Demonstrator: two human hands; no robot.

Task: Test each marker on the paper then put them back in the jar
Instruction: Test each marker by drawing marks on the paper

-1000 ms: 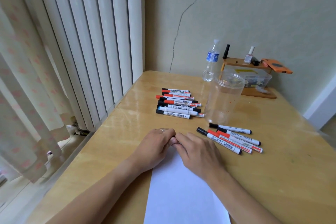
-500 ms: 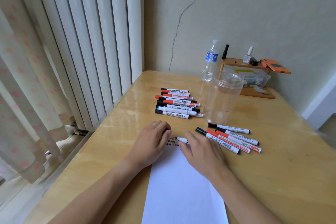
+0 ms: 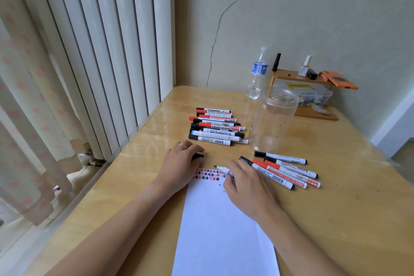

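The left hand (image 3: 182, 163) curls round a black cap (image 3: 198, 156) at the paper (image 3: 224, 226)'s top left corner, likely keeping it ready for recapping. The right hand (image 3: 246, 182) pinches the uncapped marker (image 3: 221, 168), tip just over the row of test marks. The empty jar (image 3: 272, 119) stands beyond, on the worktop (image 3: 336, 197).

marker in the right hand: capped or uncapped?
Uncapped. The marker in the right hand shows a bare dark tip; the left hand holds a black cap.
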